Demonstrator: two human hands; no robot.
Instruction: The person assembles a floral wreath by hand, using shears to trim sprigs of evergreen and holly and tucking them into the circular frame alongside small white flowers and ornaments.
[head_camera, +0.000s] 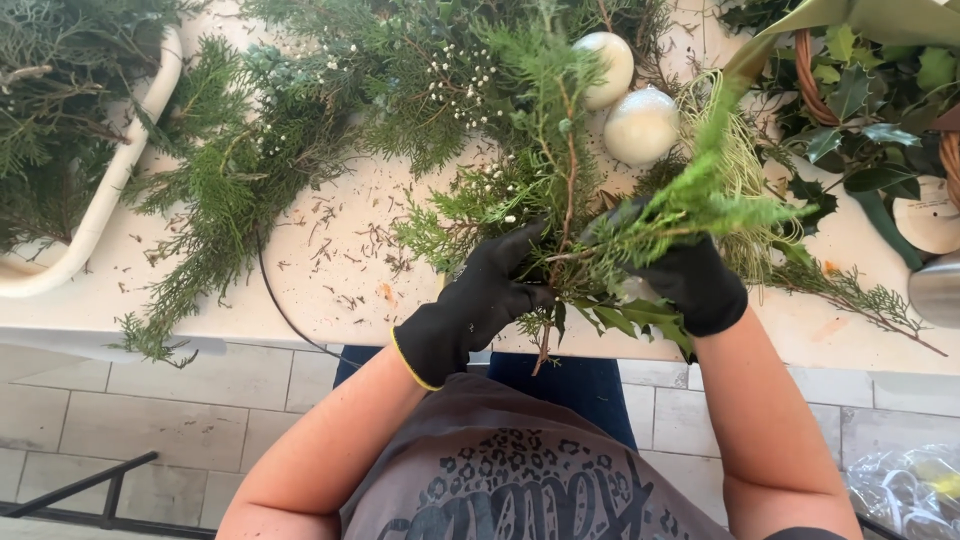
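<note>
Fingers of both gloved hands, left hand (478, 305) and right hand (690, 280), grip a feathery green cedar bundle (590, 235)

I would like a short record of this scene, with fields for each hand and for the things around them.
left hand: black glove, grips the evergreen bundle from the left
right hand: black glove, holds green sprigs against the bundle
surface: white table, scattered needles
nearby: two white ornaments, holly basket, white tub of greenery

Bright, even daylight; soft shadows beneath the left hand (480, 305) and right hand (690, 280); the greenery tips above them are slightly blurred.
</note>
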